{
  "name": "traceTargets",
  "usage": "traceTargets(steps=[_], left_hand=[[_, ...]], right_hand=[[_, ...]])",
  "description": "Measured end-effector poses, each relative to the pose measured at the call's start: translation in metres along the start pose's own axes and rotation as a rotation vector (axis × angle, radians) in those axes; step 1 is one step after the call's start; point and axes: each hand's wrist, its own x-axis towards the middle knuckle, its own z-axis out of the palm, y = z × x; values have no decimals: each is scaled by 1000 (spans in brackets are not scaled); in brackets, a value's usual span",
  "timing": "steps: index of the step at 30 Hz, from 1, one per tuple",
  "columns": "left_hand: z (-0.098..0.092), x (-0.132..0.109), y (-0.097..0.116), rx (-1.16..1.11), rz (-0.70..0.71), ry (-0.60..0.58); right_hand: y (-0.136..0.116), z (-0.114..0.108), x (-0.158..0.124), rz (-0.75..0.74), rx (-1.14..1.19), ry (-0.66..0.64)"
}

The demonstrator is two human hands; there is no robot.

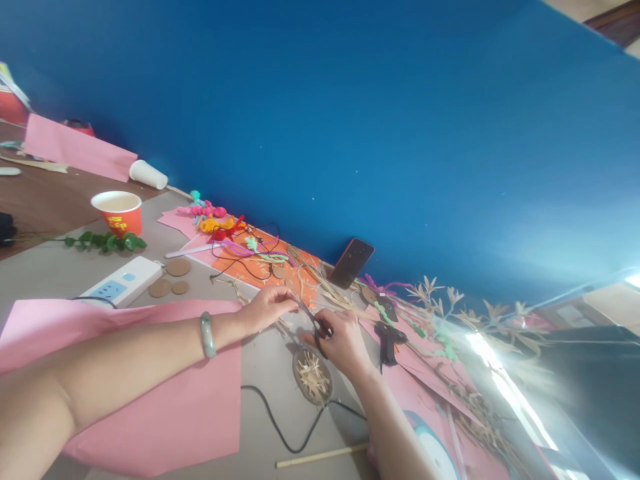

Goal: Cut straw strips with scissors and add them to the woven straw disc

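Observation:
My right hand (343, 340) grips a pair of scissors (321, 329) by the dark handles, with the blades pointing up and left. My left hand (270, 307), a green bangle (207, 335) on its wrist, is pinched closed close to the blade tips. What sits between its fingertips is too small to make out. Just below both hands lies an oval dish (313, 377) holding pale dried strips. A black glue gun (389, 343) rests to the right of my right hand.
Pink paper (165, 413) lies under my left forearm. A power strip (123, 280), cork-coloured discs (179, 267), a red paper cup (119, 212) and a green leafy sprig (107, 241) are at left. A phone (353, 262) leans against the blue wall (350, 133). A black cord (280, 433) crosses the front.

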Motion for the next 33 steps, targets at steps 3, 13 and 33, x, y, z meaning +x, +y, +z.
traceTargets(steps=[3,13,33], left_hand=[[1,0,1,-11,-2,3],[-1,0,1,32,21,-9],[-3,3,-9,-17,-45,45]], right_hand=[[2,2,0,-8,-2,26],[0,3,0,32,18,30],[13,7,-1,166,133,-50]])
